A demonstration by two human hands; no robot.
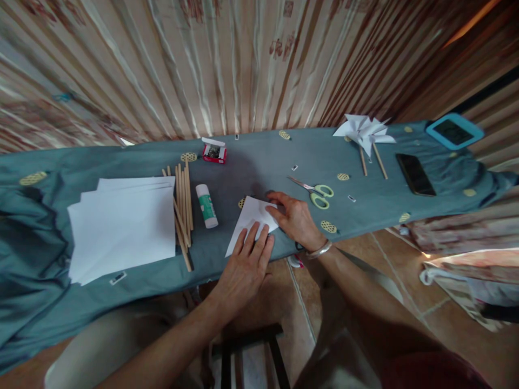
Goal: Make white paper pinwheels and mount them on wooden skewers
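A folded white sheet of paper (253, 212) lies near the front edge of the cloth-covered table. Flat on its lower part rests my left hand (246, 265), fingers stretched out and slightly apart. At the paper's right edge is my right hand (298, 219), thumb and fingers touching it with a gap between them; its fingertips are partly hidden. Just right of that hand lie green-handled scissors (320, 195). A glue stick (207, 206) with a green label is to the left of the paper.
Wooden sticks (184, 202) and a stack of white paper (125, 232) lie at left. A small red box (214, 152) stands open at the back. Paper pinwheels (365, 131) on sticks, a phone (416, 174) and a blue-framed device (454, 131) are at right. Curtains (227, 65) hang behind.
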